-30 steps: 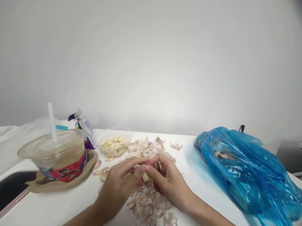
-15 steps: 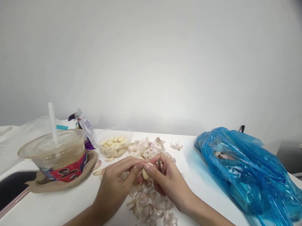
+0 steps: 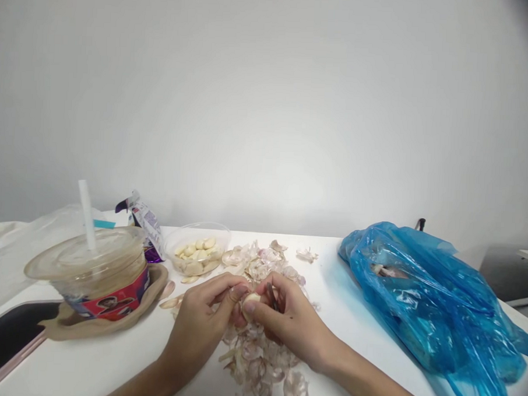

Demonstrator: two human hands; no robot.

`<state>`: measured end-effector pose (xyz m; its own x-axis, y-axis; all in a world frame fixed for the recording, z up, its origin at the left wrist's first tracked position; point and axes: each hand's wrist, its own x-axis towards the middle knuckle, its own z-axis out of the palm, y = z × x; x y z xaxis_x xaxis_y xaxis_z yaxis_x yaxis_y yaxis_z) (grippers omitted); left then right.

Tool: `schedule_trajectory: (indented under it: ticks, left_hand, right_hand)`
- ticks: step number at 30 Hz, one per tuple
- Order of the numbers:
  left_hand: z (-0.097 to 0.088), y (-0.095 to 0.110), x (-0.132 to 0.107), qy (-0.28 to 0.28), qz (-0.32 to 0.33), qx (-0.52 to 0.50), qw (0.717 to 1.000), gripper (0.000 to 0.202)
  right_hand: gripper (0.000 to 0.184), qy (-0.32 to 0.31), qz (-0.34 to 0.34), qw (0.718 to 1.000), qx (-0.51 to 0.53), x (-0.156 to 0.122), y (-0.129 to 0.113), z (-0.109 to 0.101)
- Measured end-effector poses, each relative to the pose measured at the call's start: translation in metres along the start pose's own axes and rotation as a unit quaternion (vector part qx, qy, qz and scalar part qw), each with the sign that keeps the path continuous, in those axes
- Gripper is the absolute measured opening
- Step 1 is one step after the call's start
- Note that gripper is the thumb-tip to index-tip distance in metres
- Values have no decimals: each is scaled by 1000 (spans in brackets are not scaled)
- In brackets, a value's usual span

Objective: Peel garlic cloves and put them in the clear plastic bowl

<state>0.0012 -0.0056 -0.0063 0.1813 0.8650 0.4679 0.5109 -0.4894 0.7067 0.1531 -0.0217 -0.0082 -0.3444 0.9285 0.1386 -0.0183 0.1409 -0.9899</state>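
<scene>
Both hands meet over a heap of papery garlic skins (image 3: pixel 257 355) on the white table (image 3: pixel 121 361). My left hand (image 3: pixel 201 326) pinches a pale garlic clove (image 3: pixel 251 301) from the left. My right hand (image 3: pixel 287 321) closes on the same clove from the right, and a thin dark strip shows between its fingers. A clear plastic bowl (image 3: pixel 197 254) of peeled cloves sits behind the hands to the left. More skins (image 3: pixel 261 259) lie next to the bowl.
A lidded drink cup with a straw (image 3: pixel 90 269) stands at the left on a brown holder, with a dark phone (image 3: pixel 8 338) in front of it. A purple wrapper (image 3: pixel 147 225) lies behind. A crumpled blue plastic bag (image 3: pixel 430 298) fills the right side.
The view has shifted a little. My fingers have worked round the clove, which sits slightly lower and more to the left between both hands.
</scene>
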Motion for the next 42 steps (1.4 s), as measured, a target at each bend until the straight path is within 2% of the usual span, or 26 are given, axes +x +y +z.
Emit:
schedule_trajectory:
  ticks: [12, 18, 23, 30, 34, 37, 42]
  left_hand:
    - [3, 0, -1, -46, -63, -88, 993, 19]
    - [3, 2, -3, -53, -74, -96, 991, 20]
    - [3, 3, -4, -47, -60, -75, 994, 20]
    - [1, 2, -5, -34, -1, 6, 999, 19]
    - [1, -1, -4, -67, 15, 10, 998, 19]
    - [1, -1, -2, -102, 11, -20, 994, 21]
    - [1, 2, -3, -106, 0, -43, 993, 19]
  right_hand:
    - [22, 5, -4, 999, -45, 1, 3, -2]
    - [23, 12, -2, 996, -88, 0, 4, -3]
    - [24, 13, -6, 994, -109, -1, 2, -3]
    - [23, 0, -4, 994, -108, -1, -1, -3]
    - [19, 13, -19, 991, -132, 0, -3, -2]
    - [13, -4, -20, 993, -116, 0, -4, -1]
    - [13, -15, -13, 997, -74, -1, -5, 0]
